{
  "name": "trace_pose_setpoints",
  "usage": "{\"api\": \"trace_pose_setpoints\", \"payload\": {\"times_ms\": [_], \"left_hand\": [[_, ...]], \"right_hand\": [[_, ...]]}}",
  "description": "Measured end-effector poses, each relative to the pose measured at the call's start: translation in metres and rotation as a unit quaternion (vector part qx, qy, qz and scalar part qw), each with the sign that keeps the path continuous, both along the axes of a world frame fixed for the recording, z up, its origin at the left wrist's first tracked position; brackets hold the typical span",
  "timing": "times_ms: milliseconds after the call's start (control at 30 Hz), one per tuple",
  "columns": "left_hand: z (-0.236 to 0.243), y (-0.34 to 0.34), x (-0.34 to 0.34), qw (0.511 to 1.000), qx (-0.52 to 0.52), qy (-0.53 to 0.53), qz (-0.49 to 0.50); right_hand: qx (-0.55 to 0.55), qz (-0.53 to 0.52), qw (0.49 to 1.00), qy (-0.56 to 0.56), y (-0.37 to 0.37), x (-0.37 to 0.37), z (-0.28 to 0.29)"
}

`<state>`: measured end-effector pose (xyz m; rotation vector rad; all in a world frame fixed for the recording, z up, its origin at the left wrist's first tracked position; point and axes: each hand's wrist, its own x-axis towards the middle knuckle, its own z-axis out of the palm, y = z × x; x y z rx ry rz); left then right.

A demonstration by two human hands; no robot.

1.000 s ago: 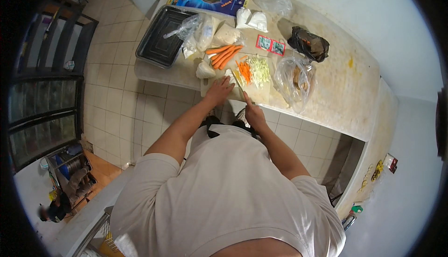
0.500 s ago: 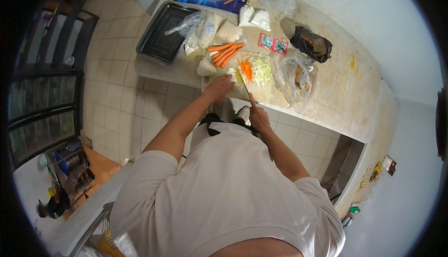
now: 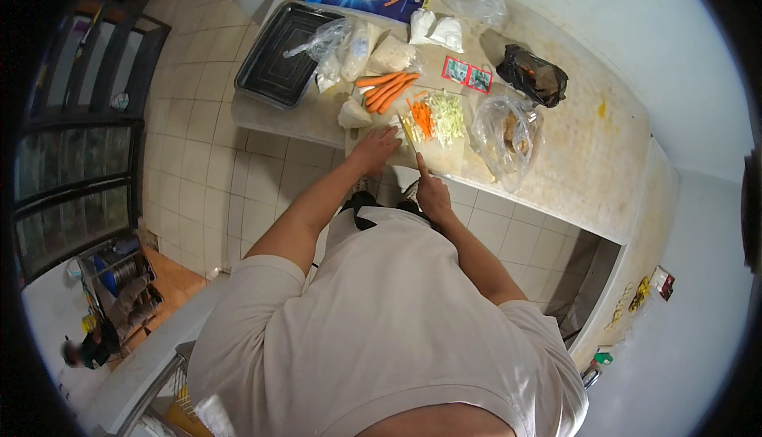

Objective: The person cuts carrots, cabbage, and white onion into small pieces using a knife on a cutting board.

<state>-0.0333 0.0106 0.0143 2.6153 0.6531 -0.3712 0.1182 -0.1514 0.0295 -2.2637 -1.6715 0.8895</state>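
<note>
Orange whole carrots (image 3: 386, 92) lay in a bunch at 12 o'clock from the left hand (image 3: 376, 150), which rested over a pale vegetable piece (image 3: 395, 122) on the cutting board (image 3: 446, 158) – whether its fingers gripped could not be told. The right hand (image 3: 432, 193) was clamped round the handle of a kitchen knife (image 3: 409, 137), its blade directed to 11 o'clock. Carrot strips (image 3: 421, 121) lay at 1 o'clock from the blade – shredded cabbage (image 3: 448, 119) at 2 o'clock. A black rectangular tray (image 3: 278, 60) stood at 10 o'clock from the bunch.
</note>
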Motion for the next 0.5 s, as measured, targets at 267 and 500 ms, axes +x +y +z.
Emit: {"api": "trace_pose_setpoints", "payload": {"times_ms": [267,500], "left_hand": [[0.009,0.001,0.005,1.000,-0.005,0.016,-0.003],[-0.003,-0.003,0.001,0.998,0.049,0.037,-0.015]], "right_hand": [[0.121,-0.009,0.992,0.015,0.014,0.004,-0.016],[-0.012,-0.025,0.999,0.023,-0.015,0.010,0.006]]}}
